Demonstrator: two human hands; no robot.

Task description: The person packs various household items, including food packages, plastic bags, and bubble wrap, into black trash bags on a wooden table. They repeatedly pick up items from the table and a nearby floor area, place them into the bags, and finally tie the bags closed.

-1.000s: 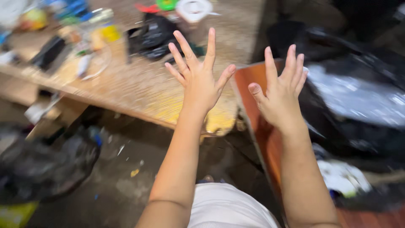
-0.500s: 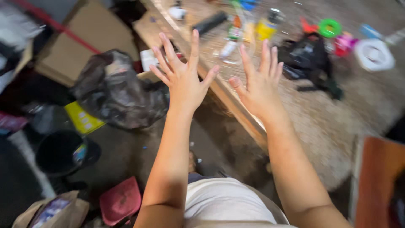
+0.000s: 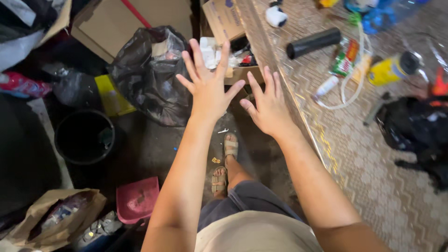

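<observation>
Beige cloth of a shirt and grey shorts filled the nearest part of the view, with two sandalled feet [image 3: 225,163] on the dark floor [image 3: 154,149] below. Both bare forearms stretched forward from there. Beside the left arm, low down, lay a brown paper bag [image 3: 56,219] and a pink dustpan [image 3: 137,199], and a little beyond them stood a round black bucket [image 3: 85,136]. The left hand [image 3: 208,88] was held up, palm away, its fingers [image 3: 223,58] spread wide and gripping nothing. The right hand [image 3: 268,108] hung just beside it, a little lower, its fingers [image 3: 255,86] likewise splayed and empty, at the edge of the patterned worktop [image 3: 364,158]. Neither hand touched any object. Behind the left hand sat a black plastic rubbish bag [image 3: 144,77], nearest of all things to it, with an open cardboard box [image 3: 233,56] of scraps just past the fingertips. On the worktop, well to the right of the right hand, lay a black bag [image 3: 415,135], a yellow bottle [image 3: 391,69], a small white tube [image 3: 326,86] inside a loop of clear hose, and farther off a black cylinder [image 3: 313,43]. Flat cardboard [image 3: 116,23] leaned at the far left.
</observation>
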